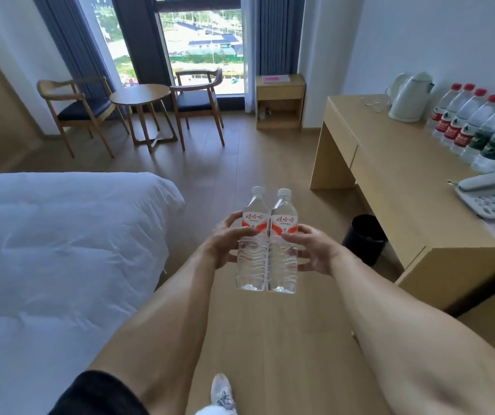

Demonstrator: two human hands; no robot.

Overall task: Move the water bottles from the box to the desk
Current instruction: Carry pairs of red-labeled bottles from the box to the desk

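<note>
Bare forearms, a black sleeve (96,393) (left arm), a grey laced sneaker (223,393).

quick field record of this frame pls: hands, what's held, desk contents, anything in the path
left hand: grips the left white-capped bottle
right hand: grips the right white-capped bottle
held bottles: upright, side by side, touching, above the wood floor
desk: ahead to the right
on desk: row of red-capped bottles along the wall, white kettle, white telephone
under desk: black bin
left of path: white bed
box: not in view
</note>
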